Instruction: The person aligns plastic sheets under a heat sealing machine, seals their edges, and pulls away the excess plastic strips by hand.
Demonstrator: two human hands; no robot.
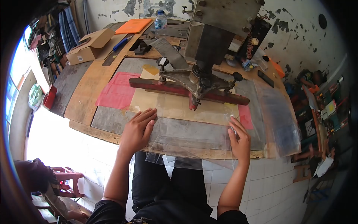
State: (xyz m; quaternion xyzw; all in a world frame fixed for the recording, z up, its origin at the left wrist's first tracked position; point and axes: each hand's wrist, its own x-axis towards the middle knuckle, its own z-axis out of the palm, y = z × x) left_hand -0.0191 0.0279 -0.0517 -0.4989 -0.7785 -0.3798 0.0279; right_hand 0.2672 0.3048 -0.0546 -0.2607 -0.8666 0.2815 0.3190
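Note:
A clear plastic sheet point(186, 149) lies across the table's front edge, its near part hanging over my lap. My left hand point(137, 131) rests flat at its left side, fingers stretched toward the tan board point(175, 106). At the sheet's right edge, my right hand point(240, 141) holds the plastic between thumb and fingers. Just beyond both hands stands a heavy press with a long red-edged bar point(160, 86) above the tan board. Pink sheets point(117, 89) lie at the board's left and right ends.
A stack of clear sheets point(281, 123) hangs off the table's right side, near a black phone point(265, 78). At the back are a cardboard box point(89, 46), a blue cutter point(121, 44), an orange folder point(133, 26) and a water bottle point(160, 24). Another person sits lower left.

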